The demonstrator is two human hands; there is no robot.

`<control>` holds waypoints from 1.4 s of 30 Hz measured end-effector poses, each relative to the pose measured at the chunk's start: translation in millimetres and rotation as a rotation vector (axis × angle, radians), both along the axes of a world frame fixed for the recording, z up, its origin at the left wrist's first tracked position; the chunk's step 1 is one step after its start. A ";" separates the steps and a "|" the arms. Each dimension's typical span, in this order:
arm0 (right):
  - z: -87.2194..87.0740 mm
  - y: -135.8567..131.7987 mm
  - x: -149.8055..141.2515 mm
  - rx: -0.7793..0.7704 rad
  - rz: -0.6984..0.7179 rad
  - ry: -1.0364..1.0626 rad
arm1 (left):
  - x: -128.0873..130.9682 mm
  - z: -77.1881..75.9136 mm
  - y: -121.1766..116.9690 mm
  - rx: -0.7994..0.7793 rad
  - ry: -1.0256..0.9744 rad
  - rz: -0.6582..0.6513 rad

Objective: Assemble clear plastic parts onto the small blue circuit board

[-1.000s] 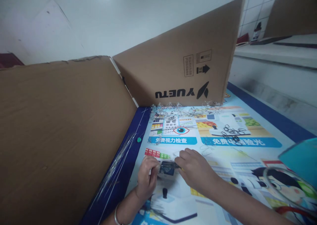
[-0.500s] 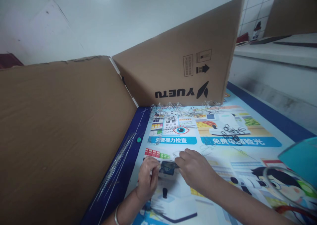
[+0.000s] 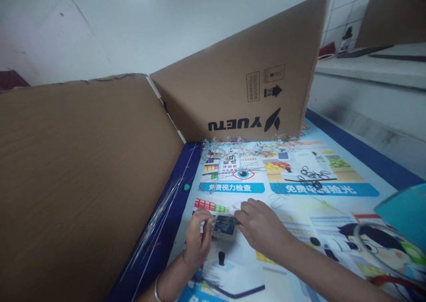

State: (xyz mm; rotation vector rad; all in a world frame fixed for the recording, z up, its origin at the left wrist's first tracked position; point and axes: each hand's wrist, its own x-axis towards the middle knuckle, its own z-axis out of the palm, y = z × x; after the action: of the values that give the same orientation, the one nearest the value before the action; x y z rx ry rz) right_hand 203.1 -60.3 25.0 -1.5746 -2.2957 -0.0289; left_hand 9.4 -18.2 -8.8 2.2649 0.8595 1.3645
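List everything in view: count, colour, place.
Cardboard panels: 3, brown, left, far side, upper right
Printed table cover: 1, blue-bordered, lower half
Small clear pieces: many, transparent, cover's far edge
Thin straight wires: many, silvery, left side
Round lump: 1, green, beside wires
Small rings: several, black, right of centre
Curved-edged object: 1, teal, right edge
Round-rimmed item: 1, clear, lower right
Small bottle: 1, dark, white ledge
Unclear objects: 2, dark red, ledge, far left
Thin item: 1, dark, right hand
Left hand: 1, near centre, silvery bracelet
Right hand: 1, near centre

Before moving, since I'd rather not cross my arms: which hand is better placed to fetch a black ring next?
Right, probably: your right hand is nearer the black rings; the left hand is farther off.
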 end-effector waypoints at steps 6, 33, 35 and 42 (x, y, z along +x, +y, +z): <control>-1.4 -0.3 0.8 0.012 -0.011 0.009 | 1.2 1.3 0.0 0.006 -0.021 0.019; -2.1 0.5 -0.5 -0.048 -0.020 0.026 | 0.4 1.0 -1.8 -0.003 0.001 0.002; -1.5 -0.2 -0.9 -0.064 -0.024 0.029 | 0.2 0.9 -1.8 -0.004 -0.007 -0.008; 1.4 -0.7 -1.8 -0.101 -0.031 0.050 | -0.9 1.1 -2.0 0.002 -0.011 -0.026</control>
State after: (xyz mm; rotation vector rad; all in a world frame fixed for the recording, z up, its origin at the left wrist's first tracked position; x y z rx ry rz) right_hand 201.4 -60.9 26.4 -1.6411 -2.2664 0.1184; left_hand 8.5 -20.2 -7.7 2.2601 0.8218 1.3663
